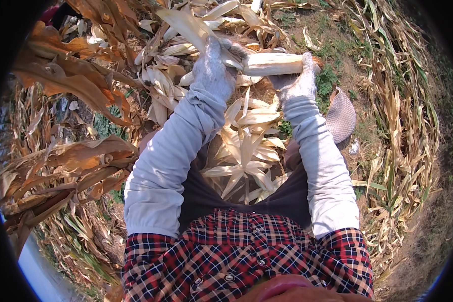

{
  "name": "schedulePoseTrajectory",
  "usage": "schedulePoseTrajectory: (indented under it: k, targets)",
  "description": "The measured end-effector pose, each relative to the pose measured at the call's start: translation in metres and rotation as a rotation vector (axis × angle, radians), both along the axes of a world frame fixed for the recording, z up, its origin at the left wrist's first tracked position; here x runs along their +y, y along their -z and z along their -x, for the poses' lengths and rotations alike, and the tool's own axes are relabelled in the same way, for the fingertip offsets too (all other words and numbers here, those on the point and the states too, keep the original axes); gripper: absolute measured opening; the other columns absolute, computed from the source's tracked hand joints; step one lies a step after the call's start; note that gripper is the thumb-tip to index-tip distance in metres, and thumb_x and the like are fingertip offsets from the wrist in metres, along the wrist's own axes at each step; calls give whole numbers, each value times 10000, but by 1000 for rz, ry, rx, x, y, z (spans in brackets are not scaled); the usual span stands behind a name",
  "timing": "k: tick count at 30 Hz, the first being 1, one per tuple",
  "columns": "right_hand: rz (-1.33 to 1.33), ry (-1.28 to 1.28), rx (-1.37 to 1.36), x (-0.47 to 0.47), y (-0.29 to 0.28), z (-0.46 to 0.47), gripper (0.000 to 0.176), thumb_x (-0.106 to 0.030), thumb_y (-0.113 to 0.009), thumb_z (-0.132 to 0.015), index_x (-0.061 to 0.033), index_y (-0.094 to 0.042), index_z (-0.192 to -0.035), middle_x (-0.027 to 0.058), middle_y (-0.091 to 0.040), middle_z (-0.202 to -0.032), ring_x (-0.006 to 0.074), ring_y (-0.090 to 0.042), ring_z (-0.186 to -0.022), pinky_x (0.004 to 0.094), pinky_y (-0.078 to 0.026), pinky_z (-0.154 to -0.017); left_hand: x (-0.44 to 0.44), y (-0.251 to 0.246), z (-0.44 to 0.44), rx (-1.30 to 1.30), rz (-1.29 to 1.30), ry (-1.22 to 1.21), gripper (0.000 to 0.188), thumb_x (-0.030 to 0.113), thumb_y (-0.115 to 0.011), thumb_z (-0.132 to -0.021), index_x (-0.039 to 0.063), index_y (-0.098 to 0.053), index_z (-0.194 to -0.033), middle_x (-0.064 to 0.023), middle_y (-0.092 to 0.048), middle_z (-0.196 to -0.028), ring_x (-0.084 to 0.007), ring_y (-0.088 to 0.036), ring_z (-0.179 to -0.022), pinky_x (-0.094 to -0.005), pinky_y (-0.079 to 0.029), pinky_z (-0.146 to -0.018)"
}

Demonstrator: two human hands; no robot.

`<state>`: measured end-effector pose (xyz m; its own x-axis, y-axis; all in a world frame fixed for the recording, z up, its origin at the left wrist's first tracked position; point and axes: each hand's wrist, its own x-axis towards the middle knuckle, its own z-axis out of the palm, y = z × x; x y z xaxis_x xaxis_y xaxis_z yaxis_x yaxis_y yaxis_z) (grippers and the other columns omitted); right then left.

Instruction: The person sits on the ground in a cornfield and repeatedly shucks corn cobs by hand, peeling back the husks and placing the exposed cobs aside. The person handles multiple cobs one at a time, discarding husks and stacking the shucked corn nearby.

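Observation:
Between my two gloved hands lies an ear of corn in pale dry husk [273, 64], held roughly level. My left hand [219, 62] grips its left end, and a loose husk leaf [185, 28] sticks up and to the left from that hand. My right hand [302, 77] is closed round the other end, where a bit of orange kernels [318, 63] shows. Below the hands, between my legs, opened dry husks [245, 162] lie in a heap. Several ears in husk [160, 81] lie beside and beyond my left hand.
Dry brown corn leaves [71, 83] reach in from the left. A long row of cut stalks [392, 151] lies at the right. A textured pinkish object [341, 115], perhaps a shoe or hat, lies beside my right forearm, near low green weeds [326, 81].

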<state>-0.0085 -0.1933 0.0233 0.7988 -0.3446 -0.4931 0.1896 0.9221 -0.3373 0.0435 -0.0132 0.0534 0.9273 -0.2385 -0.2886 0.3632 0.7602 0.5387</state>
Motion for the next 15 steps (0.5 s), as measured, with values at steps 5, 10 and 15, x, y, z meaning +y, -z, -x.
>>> schedulePoseTrajectory:
  k: [5, 10, 15]
  targets:
    - [71, 44, 25, 7, -7, -5, 557, -570, -534, -985, -36, -568, -1136, 189, -660, -1037, 376, -648, -971, 570, -558, -920, 1, 11, 7, 9, 196, 168, 309, 370, -460, -1106, 118, -536, -944, 2, -451, -733, -143, -441, -645, -325, -439, -631]
    - [183, 70, 5, 8, -15, -5, 559, -597, -492, -971, -53, -561, -1078, 219, -644, -926, 380, -622, -811, 537, -560, -780, 4, 11, 9, 50, 79, 332, 368, 427, -441, -1102, 139, -519, -887, 35, -397, -670, -129, -380, -593, -315, -390, -559]
    - [93, -53, -79, -2, -10, -4, 569, -612, -527, -939, -65, -582, -1083, 176, -637, -887, 343, -617, -773, 503, -551, -732, 10, -2, 13, -93, -97, 442, 356, 407, -413, -1105, 164, -533, -874, 89, -356, -621, -109, -346, -556, -295, -397, -544]
